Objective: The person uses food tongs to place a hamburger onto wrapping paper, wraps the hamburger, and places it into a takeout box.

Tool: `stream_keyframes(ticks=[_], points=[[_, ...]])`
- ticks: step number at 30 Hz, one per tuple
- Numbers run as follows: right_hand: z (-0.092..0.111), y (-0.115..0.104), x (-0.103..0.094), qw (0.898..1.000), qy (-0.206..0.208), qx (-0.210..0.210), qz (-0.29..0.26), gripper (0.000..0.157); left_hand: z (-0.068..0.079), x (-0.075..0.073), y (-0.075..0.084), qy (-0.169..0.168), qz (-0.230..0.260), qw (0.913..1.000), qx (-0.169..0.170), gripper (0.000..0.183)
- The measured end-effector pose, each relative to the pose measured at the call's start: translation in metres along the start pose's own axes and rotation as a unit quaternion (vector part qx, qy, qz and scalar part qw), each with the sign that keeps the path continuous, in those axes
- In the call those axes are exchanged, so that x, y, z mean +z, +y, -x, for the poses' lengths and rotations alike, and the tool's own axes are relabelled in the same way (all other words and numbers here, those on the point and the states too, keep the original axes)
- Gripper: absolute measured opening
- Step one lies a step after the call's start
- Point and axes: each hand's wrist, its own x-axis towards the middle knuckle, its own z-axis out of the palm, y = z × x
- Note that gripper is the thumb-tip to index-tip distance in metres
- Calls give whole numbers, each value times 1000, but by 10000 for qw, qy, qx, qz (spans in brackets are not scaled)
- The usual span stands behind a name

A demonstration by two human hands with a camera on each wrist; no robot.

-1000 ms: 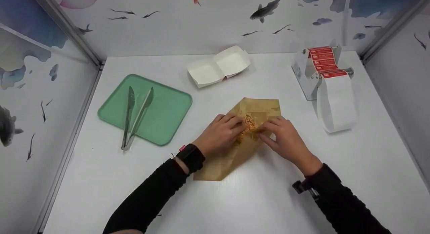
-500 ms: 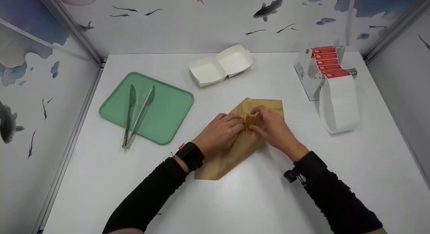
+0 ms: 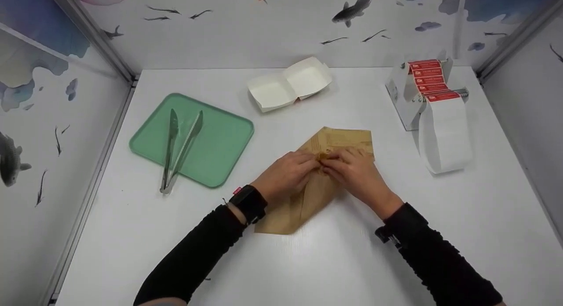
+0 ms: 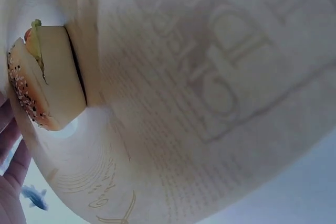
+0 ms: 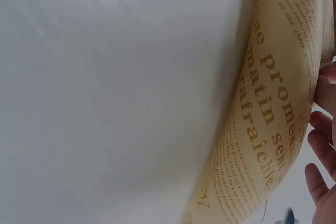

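A sheet of brown printed wrapping paper point(image 3: 308, 205) lies at the middle of the table, folded over a burger point(image 4: 50, 74). In the left wrist view the burger sits inside the open tube of paper, with a seeded bun top and some green leaf showing; the head view hides it. My left hand point(image 3: 288, 174) holds the paper over the burger from the left, fingers curled. From the right, my right hand point(image 3: 360, 172) pinches the paper's folded edge, its fingertips close to the left hand's. Printed paper point(image 5: 273, 103) curves past the right fingers in the right wrist view.
A green tray point(image 3: 220, 152) with metal tongs point(image 3: 169, 152) across it lies at left. An opened white paper box point(image 3: 288, 86) stands at the back. At back right is a label dispenser point(image 3: 402, 99) with red labels and a hanging white strip.
My right hand has lifted the paper's edge over the burger and brought it down against the left hand. The seeded bun, visible earlier, is now covered. The left hand stays about in place.
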Motion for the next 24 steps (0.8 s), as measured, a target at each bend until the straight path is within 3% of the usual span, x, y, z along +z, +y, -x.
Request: stream_keyframes(ticks=[4, 10, 13, 20, 22, 24], points=[[7, -3, -1, 9997, -69, -144, 173, 28, 0, 0, 2, 129, -16, 9999, 87, 24], [12, -6, -3, 9997, -188, -101, 140, 33, -1, 2, 8, 149, -1119, 9932, 273, 24], [12, -7, -3, 9997, -229, -27, 42, 34, -2, 2, 12, 59, -1695, 9851, 295, 28], [13, -7, -3, 9998, -214, 33, 11, 35, -6, 2, 19, 50, -2927, 9550, 467, 35], [13, -7, -3, 9998, -216, 47, 4, 35, -7, 2, 21, -94, -2899, 9558, 492, 35], [14, -7, -3, 9997, -235, 89, -44, 33, -7, 1, 21, -227, -2582, 9646, 495, 34]])
